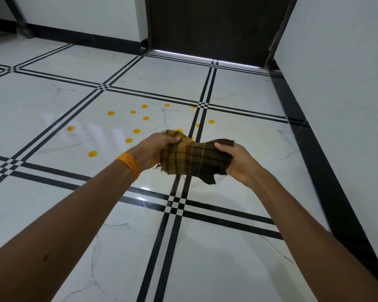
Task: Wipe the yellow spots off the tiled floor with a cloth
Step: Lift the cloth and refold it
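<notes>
head view: a brown and yellow checked cloth (pixel 194 156) is held bunched in the air between both hands, above the tiled floor (pixel 227 247) and near the yellow spots (pixel 137 131), probably so that it can be gathered or folded into a pad before it is lowered. the left hand (pixel 155 152) is closed round the cloth's yellower end, and the right hand (pixel 238 161) is closed round its darker end, thumb on top. the spots are seen scattered on the tiles just beyond the hands, none touched by the cloth.
</notes>
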Action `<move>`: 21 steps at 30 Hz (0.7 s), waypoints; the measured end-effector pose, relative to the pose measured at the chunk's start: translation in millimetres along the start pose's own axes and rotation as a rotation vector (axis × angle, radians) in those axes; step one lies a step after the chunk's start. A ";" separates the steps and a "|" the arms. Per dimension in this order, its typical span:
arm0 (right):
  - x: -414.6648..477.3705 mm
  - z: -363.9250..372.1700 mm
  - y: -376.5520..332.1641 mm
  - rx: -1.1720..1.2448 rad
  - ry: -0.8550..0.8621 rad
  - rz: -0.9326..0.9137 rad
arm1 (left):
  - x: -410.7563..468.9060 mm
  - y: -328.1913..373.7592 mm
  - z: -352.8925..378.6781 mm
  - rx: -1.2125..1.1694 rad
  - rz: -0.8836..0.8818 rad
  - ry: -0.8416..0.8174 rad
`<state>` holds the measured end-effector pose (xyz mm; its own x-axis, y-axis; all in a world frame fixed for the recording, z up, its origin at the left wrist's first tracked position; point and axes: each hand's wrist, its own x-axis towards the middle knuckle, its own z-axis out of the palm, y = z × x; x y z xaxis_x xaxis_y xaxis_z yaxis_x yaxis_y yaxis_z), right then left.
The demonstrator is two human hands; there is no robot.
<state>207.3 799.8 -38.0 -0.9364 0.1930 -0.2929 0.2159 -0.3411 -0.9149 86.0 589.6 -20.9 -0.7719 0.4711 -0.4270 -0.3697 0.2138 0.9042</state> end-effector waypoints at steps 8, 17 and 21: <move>-1.9 -11.6 -19.3 -0.115 0.179 0.046 | 10.6 -7.3 4.3 -0.053 0.214 0.178; -1.2 -23.4 -24.9 -0.408 0.133 -0.227 | 3.5 -1.0 -11.4 -0.002 0.241 0.033; 3.9 -25.9 -23.8 -0.638 0.212 -0.284 | 2.8 -0.3 -12.6 0.279 0.391 0.105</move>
<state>205.7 832.5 -24.6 -0.9205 0.3908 -0.0081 0.1522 0.3392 -0.9283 77.4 580.1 -22.4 -0.8785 0.4759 -0.0409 0.0996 0.2662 0.9588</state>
